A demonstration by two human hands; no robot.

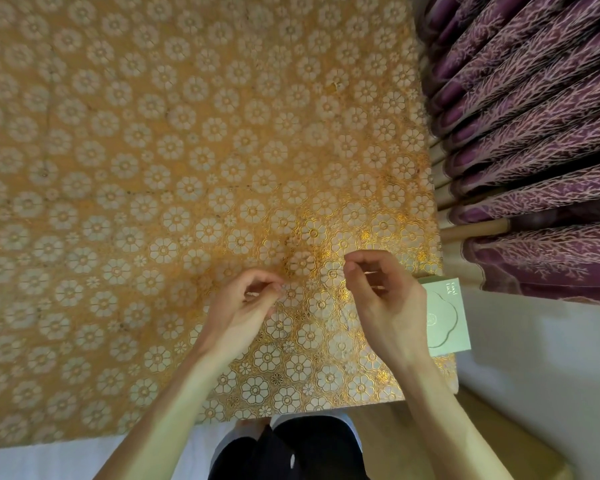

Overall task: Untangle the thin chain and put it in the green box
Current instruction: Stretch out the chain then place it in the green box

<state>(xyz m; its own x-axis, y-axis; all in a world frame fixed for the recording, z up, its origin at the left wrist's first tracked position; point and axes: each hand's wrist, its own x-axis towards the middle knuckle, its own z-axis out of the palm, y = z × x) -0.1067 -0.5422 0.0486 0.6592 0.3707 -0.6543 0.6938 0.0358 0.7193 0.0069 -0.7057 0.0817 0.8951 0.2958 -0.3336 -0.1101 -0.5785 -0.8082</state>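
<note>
Untangling is under way: the left hand (243, 306) and right hand (385, 299) are each pinching the thin chain (344, 314), a barely visible strand over the floral tablecloth (153, 168). The green box (448, 318) is sitting closed beside the right hand. Next is probably gentle teasing apart, no yanking.

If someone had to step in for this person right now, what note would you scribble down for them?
Left hand: fingertips pinch the thin chain.
Right hand: pinches it too, over the flowered tablecloth.
Thin chain: strung between the two hands and barely visible; I cannot tell whether knots remain.
Green box: at the table's right edge beside the right hand, and it looks closed.
Done: chain is in hand.
Left: finish untangling, open the box, lay the chain inside.
</note>
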